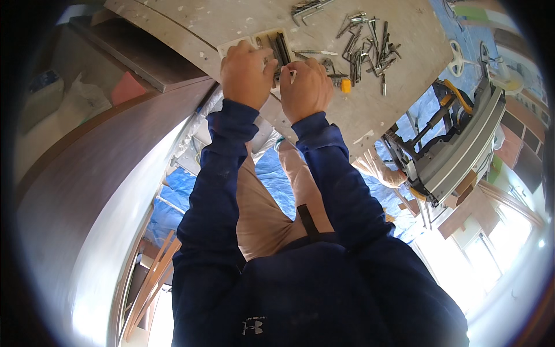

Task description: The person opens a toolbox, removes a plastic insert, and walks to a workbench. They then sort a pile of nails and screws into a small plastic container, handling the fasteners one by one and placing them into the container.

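Both my hands are over a shallow pale plastic case on the worktable. Dark, slender metal bits lie side by side in its right part. My left hand covers the case's left side, fingers bent over it. My right hand is at the case's lower right corner, with thumb and forefinger close together at a small pale piece; whether it is gripped is unclear. Just right of this hand are a yellow block and small dark metal parts. Farther right lies a loose pile of drill bits and hex keys.
More hex keys lie near the table's far edge. A slim pencil-like rod lies beyond my right hand. At the right stands a machine with a long grey metal table. A dark wooden cabinet borders the left; blue sheeting covers the floor.
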The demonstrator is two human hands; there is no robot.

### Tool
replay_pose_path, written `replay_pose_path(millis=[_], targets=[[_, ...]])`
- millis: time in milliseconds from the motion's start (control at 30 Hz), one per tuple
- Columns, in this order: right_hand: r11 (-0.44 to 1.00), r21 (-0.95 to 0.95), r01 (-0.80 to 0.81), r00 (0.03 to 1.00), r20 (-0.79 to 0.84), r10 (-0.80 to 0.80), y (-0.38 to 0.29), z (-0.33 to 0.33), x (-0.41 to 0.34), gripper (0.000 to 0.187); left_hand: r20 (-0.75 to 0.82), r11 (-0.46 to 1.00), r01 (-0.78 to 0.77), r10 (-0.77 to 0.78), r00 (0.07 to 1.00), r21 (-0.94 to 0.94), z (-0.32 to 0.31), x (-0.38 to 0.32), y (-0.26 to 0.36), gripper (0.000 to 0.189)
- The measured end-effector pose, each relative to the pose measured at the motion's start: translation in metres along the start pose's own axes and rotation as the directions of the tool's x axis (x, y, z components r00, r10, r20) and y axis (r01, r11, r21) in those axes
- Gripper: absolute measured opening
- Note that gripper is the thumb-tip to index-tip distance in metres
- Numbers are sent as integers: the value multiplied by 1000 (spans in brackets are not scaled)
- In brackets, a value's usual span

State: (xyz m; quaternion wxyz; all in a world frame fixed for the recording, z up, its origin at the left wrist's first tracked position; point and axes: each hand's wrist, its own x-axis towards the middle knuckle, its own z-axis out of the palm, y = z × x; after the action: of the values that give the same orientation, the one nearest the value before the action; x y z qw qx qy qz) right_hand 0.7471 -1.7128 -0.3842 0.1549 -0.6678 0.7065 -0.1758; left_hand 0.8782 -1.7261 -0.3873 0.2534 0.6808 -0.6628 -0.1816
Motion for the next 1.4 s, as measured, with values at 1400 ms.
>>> replay_pose_path(millis=[1400], targets=[[992, -67, 104, 987, -114, -111, 147, -25, 115, 29, -151, 947, 15, -66, 986, -321, -22, -89, 20, 26]])
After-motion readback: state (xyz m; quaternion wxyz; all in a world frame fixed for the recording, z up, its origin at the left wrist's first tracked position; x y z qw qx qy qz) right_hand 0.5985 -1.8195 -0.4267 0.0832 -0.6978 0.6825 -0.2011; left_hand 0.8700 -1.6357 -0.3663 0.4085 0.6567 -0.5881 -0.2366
